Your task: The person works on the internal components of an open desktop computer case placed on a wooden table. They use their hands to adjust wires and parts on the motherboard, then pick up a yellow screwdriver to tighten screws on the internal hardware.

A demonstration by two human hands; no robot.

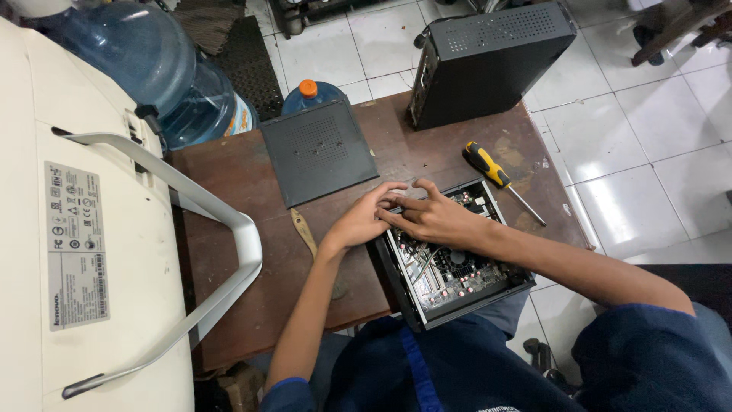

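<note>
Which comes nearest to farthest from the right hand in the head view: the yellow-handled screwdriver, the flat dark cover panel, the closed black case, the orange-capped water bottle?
From the right hand, over the open computer case:
1. Yellow-handled screwdriver, just beyond the hand, slightly right.
2. Flat dark cover panel, to the left.
3. Closed black case, at the table's far edge.
4. Orange-capped water bottle, far left, beyond the table.

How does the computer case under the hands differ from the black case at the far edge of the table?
The near case lies flat with its cover off, so the circuit board shows; the far case stands on its side, closed, showing a vented panel. The left hand and right hand rest on the near case's far end; nothing touches the far case. Both are small black metal boxes on the brown table.
</note>
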